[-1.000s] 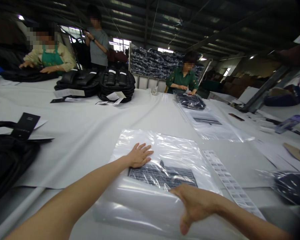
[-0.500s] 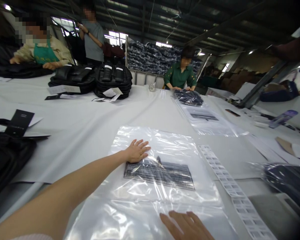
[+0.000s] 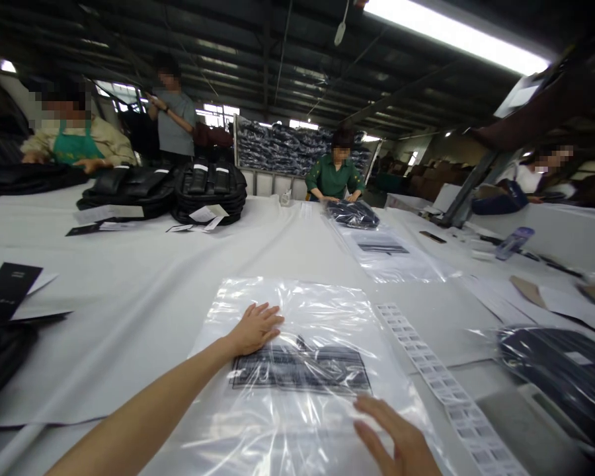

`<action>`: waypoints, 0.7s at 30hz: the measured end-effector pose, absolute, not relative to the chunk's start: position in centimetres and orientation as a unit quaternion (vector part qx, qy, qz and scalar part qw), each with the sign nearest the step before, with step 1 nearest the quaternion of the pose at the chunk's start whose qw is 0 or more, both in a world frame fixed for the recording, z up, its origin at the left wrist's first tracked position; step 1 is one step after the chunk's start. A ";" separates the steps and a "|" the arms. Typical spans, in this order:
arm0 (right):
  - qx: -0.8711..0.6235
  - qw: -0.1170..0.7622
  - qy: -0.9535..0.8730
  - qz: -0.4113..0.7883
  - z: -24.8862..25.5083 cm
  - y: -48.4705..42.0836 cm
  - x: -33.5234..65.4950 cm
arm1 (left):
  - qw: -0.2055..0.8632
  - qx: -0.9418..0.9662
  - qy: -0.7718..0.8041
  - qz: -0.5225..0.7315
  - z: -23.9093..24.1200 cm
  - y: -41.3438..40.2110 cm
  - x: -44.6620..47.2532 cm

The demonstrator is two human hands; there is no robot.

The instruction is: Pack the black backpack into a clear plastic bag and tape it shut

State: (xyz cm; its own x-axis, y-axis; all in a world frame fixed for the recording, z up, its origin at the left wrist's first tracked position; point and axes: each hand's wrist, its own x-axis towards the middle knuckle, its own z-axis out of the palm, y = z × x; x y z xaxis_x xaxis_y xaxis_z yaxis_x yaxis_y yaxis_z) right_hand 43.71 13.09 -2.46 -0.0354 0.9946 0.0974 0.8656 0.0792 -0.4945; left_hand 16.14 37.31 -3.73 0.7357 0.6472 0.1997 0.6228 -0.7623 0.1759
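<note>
Left hand (image 3: 255, 330) lies flat on the clear plastic bag (image 3: 277, 423), fingers wide. Right hand (image 3: 396, 439) has a gap between thumb and fingers, at the bottom right; I can't tell if it touches. The plastic is low in the middle. Spreading it looks mostly done, but shiny wrinkles are left. One black bag (image 3: 4, 357), far left, sits outside it.

A plastic bag (image 3: 282, 423) lies on the bench (image 3: 143, 284) beneath the left hand (image 3: 256, 328) and right hand (image 3: 400, 441). Right of both lies a label strip (image 3: 429, 368); farther right, a wrapped pack (image 3: 560, 363); ahead-left, backpacks (image 3: 209, 182).
</note>
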 end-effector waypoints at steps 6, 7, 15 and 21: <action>-0.802 0.223 -0.554 0.016 -0.5 25.0 47.1 | 0.028 0.908 0.365 0.205 -1.9 36.8 16.4; -0.820 0.198 -0.537 0.005 -0.6 26.4 47.3 | 0.025 0.902 0.372 0.219 -1.8 36.7 16.5; -0.847 0.205 -0.489 -0.027 -2.9 30.5 48.0 | -0.048 0.887 0.387 0.247 -2.0 32.1 17.3; -0.817 0.287 -0.499 -0.039 -1.7 31.2 50.1 | -0.018 0.958 0.267 0.102 -5.9 27.1 18.4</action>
